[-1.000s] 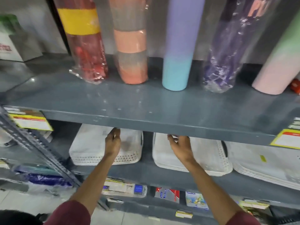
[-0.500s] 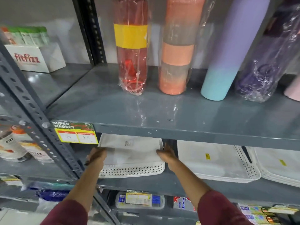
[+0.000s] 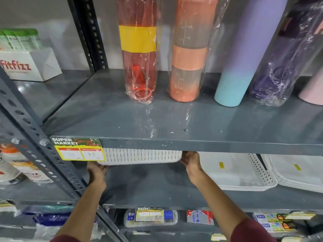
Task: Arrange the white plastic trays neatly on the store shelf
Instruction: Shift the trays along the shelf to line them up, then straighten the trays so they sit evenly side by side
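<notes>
You hold one white tray (image 3: pixel 141 156) lifted off the shelf (image 3: pixel 157 186), tilted so that its ribbed side wall faces you, directly under the lip of the upper shelf (image 3: pixel 174 119). Your left hand (image 3: pixel 97 172) grips the tray's left end, just below the price tag (image 3: pixel 78 149), with fingers wrapped under the edge. Your right hand (image 3: pixel 189 160) clamps the tray's right end. Both hands are closed on the tray, one at each end. Relative to the held tray, the shelf surface directly below is bare. To the right of the tray, a second tray (image 3: pixel 241 173) lies flat on the shelf with its perforated wall toward the front, and a further stack (image 3: pixel 300 175) lies beyond it, overlapping its right side and partly cut off by the frame edge. Neither of those looks squared to the shelf front; both sit at a slight angle. Above the tray, wrapped bottles (image 3: pixel 139 55) stand on the upper shelf and play no part in the task. Judge the task as partly complete: the trays to the right are on the shelf but not yet aligned, and the held tray has no resting place yet. What remains, by this view, is to lower the held tray flat onto the bare space and then straighten the row.
</notes>
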